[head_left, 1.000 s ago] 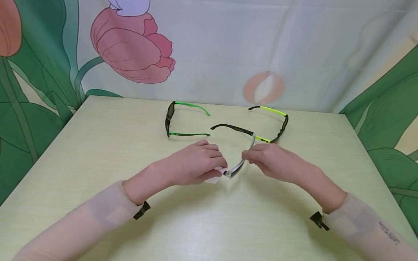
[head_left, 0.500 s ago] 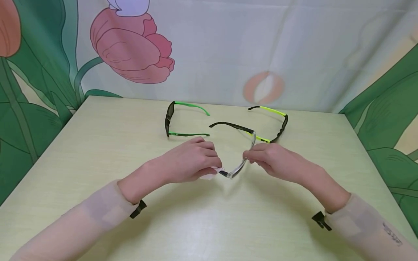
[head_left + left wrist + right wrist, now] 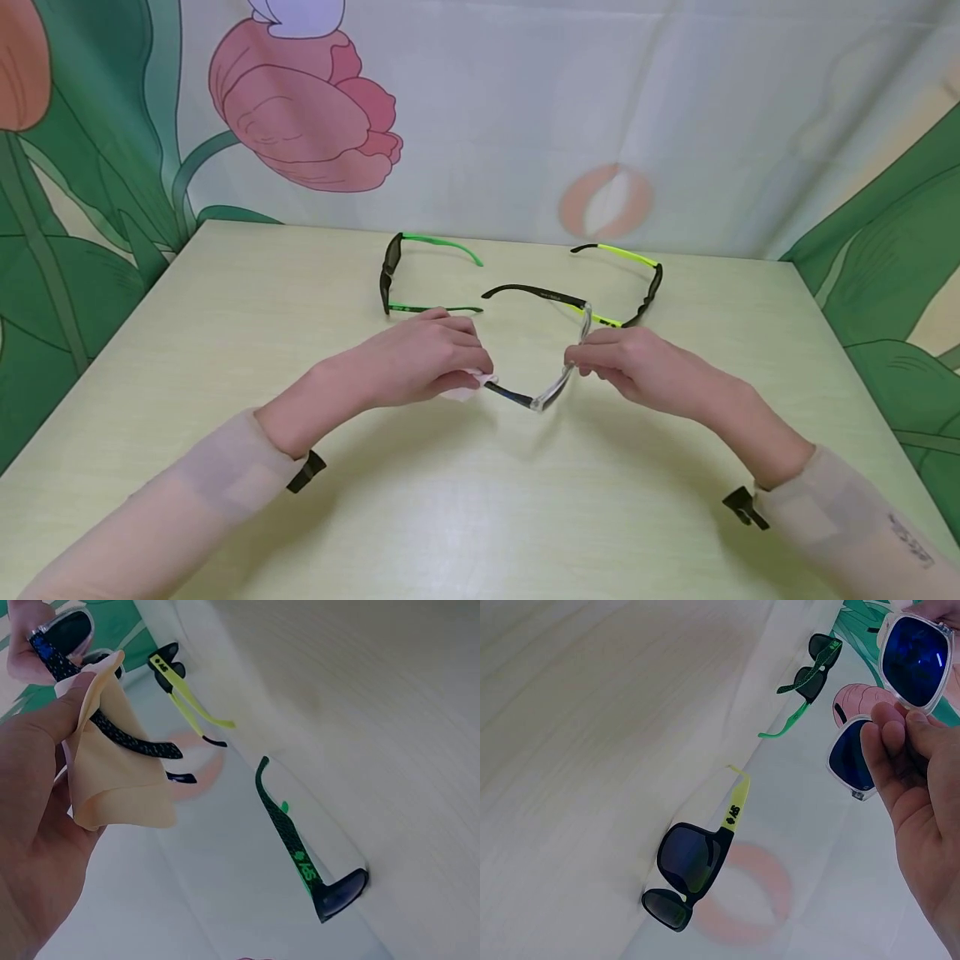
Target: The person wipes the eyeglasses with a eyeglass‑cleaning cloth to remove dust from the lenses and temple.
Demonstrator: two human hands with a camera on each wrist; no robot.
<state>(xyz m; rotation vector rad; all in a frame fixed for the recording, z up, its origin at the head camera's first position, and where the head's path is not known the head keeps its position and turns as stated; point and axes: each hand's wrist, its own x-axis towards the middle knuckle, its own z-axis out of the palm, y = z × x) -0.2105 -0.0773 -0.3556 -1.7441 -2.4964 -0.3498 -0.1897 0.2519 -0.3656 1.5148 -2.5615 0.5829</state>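
Note:
A pair of sunglasses (image 3: 553, 390) with a clear frame, blue lenses and dark temples is held up over the table, temples unfolded. My right hand (image 3: 637, 371) pinches it at the bridge, between the two lenses (image 3: 915, 661). My left hand (image 3: 412, 358) pinches a pale cleaning cloth (image 3: 120, 772) folded around the near temple (image 3: 510, 393). In the left wrist view, that temple's patterned tip (image 3: 154, 748) sticks out past the cloth. The other temple (image 3: 532, 290) points away to the left, untouched.
Green-templed sunglasses (image 3: 387, 271) lie at the back left, lenses facing left. Yellow-templed sunglasses (image 3: 651, 296) lie at the back right, partly behind the held pair. The pale table (image 3: 480, 517) ends at a flower-printed curtain (image 3: 480, 125).
My left hand has slid left and slightly up with the cloth along the near temple, baring more of it. My right hand and the sunglasses have shifted slightly right.

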